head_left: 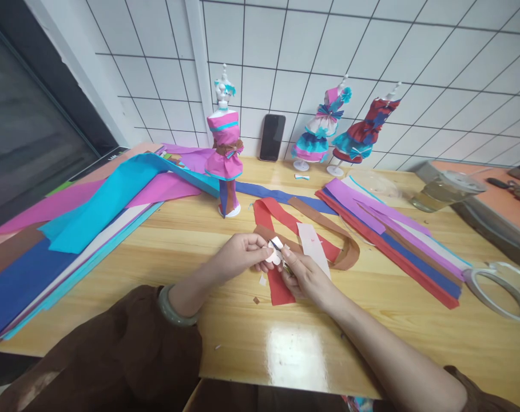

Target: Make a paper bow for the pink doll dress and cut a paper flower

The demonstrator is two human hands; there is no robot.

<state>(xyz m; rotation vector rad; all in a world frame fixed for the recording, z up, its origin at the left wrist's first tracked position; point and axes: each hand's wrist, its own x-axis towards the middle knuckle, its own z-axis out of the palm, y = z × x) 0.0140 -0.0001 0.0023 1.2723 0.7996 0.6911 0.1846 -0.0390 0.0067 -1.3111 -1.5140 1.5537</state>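
My left hand pinches a small white flower-shaped paper piece between thumb and fingers. In my right hand is a pair of small scissors, its blades against the white piece; my fingers cover most of the handles. Under and behind the hands lie a red strip, a brown strip and a pale pink strip. Small paper scraps rest on the wooden table near my left hand.
Paper strips spread over the left side; another stack lies right, beside a tape roll. A dressed figure, a phone and two more figures stand behind. A cup stands far right.
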